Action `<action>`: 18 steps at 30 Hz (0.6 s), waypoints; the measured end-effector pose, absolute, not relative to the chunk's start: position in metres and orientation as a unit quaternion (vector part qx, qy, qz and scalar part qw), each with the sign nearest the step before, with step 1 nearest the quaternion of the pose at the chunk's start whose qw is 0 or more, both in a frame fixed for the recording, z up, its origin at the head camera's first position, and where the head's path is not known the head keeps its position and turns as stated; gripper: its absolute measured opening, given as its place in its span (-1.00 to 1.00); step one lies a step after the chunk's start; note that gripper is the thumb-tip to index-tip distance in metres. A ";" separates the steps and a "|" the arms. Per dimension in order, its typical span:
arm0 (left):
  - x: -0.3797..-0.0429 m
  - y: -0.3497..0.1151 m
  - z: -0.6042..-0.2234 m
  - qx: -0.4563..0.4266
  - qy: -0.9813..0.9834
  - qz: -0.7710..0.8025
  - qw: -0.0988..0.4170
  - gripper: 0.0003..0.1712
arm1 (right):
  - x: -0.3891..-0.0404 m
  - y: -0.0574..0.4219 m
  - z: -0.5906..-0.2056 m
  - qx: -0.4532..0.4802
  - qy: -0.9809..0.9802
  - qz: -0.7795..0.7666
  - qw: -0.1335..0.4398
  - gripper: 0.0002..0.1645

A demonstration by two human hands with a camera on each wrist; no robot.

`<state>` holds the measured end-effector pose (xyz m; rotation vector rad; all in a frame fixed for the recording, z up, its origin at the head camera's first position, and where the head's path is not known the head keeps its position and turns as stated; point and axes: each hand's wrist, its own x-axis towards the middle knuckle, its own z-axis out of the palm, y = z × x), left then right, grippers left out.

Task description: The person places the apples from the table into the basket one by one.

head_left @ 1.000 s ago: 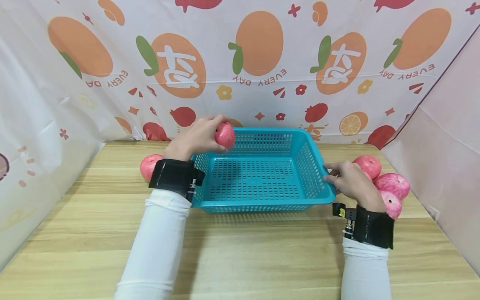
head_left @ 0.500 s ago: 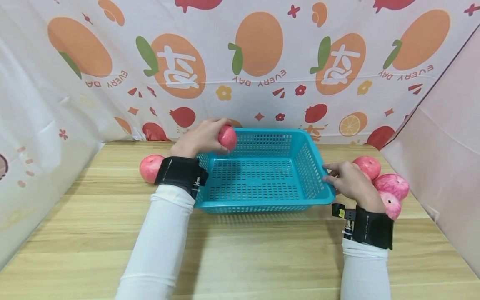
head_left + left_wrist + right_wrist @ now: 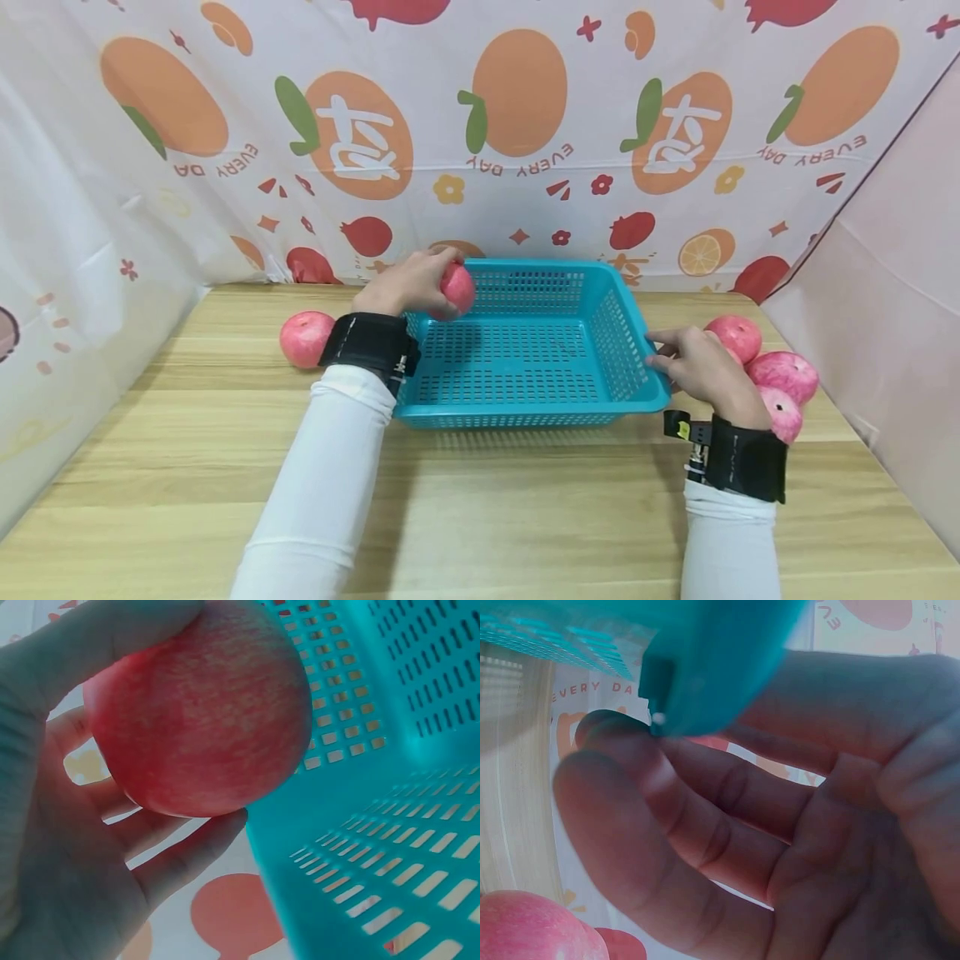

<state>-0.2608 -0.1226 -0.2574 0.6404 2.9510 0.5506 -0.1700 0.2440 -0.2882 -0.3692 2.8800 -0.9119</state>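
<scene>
My left hand (image 3: 408, 285) grips a red apple (image 3: 457, 289) over the left end of a teal plastic basket (image 3: 525, 408). In the left wrist view the thumb and fingers curve round the apple (image 3: 202, 712), with the basket's slotted wall (image 3: 390, 847) beside it. My right hand (image 3: 701, 371) holds the basket's right rim. The right wrist view shows the fingers curled under that rim (image 3: 712, 682), the thumb on its other side. No apples show inside the basket.
Another apple (image 3: 306, 339) sits on the wooden table (image 3: 525, 517) left of the basket. Several apples (image 3: 783, 377) cluster right of my right hand. A fruit-print curtain (image 3: 517, 200) hangs behind the table, and a pale wall (image 3: 892, 275) stands at the right.
My left hand has shifted slightly to the right and toward me, carrying the apple with it. The right hand keeps its hold on the basket rim, and the basket has hardly moved.
</scene>
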 end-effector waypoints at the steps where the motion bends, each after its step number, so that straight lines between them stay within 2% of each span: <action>1: -0.261 -0.123 -0.259 0.207 0.961 0.180 0.040 -0.14 | -0.170 0.244 -0.288 -0.121 0.945 -0.300 0.049 -0.44; 9: -0.264 -0.123 -0.264 0.197 0.963 0.175 0.056 -0.09 | -0.171 0.244 -0.289 -0.120 0.946 -0.297 0.044 -0.45; 18: -0.266 -0.121 -0.271 0.181 0.968 0.159 0.067 -0.16 | -0.170 0.245 -0.290 -0.118 0.947 -0.296 0.047 -0.45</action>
